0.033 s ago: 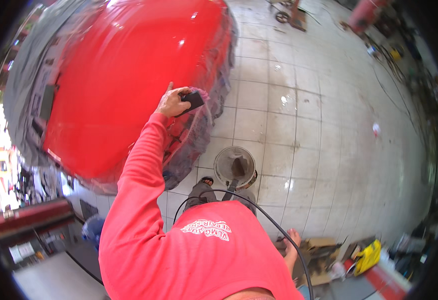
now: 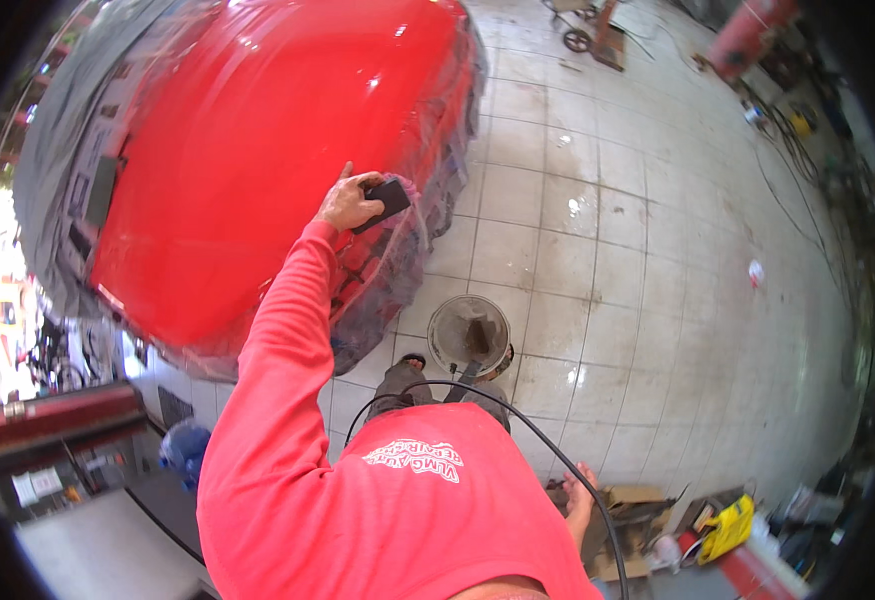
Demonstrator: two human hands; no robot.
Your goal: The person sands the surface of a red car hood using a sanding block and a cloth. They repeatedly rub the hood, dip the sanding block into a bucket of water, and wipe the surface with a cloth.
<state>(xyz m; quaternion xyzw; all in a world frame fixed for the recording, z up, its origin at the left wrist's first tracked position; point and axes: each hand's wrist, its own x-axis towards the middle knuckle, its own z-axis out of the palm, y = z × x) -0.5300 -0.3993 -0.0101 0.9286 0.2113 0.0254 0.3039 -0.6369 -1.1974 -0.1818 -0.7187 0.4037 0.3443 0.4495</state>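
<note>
My left hand [image 2: 350, 204] grips a black block [image 2: 390, 205], like a sanding block, at the right edge of a glossy red car panel [image 2: 248, 170] that looks like a hood. The index finger points outward over the red surface. Pinkish material shows beside the block; its kind is unclear. Clear plastic sheeting [image 2: 443, 160] hangs wrinkled along the panel's edge. At the lower right, by my side, my right hand [image 2: 580, 490] hangs with fingers apart and nothing in it.
A round bucket [image 2: 446, 335] with a brownish patch inside stands by my feet on white floor tiles. A black cable [image 2: 558, 455] loops across my front. Boxes and a yellow bag [image 2: 728, 527] lie lower right; a wheeled cart [image 2: 583, 38] stands far off.
My view has shifted slightly, so the car and floor sit a little differently. My right hand has turned, and its fingers show more clearly. The left hand still grips the block.
</note>
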